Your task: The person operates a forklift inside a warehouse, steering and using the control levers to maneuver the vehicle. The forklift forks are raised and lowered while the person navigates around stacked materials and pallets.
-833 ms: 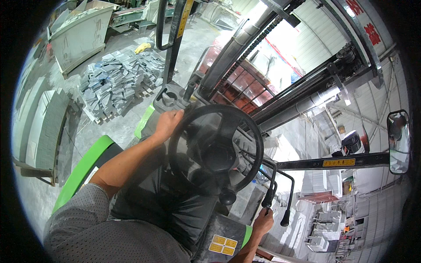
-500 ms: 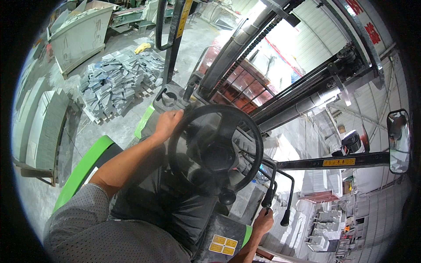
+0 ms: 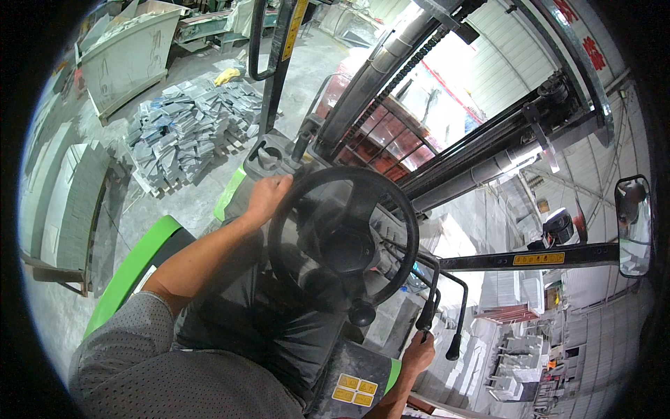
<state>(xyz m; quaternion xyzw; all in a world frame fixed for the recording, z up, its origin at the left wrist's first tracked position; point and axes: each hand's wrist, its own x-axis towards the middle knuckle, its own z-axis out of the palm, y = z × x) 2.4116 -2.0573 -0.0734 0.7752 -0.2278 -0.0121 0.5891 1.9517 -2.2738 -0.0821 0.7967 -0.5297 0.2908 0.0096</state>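
Since the earlier frame, the top end of the dark metal mast (image 3: 373, 77) is shifting slightly lower at upper right, while both hands are staying in place. A seated person's left hand (image 3: 271, 197) is resting against the upper-left rim of a black steering wheel (image 3: 347, 250), directly ahead; whether its fingers are wrapping round the rim, I cannot tell. The right hand (image 3: 417, 353), lower right of the wheel, is closing its fingers on the lower end of a black lever knob (image 3: 424, 322). Another lever (image 3: 454, 347) is standing just right of that hand.
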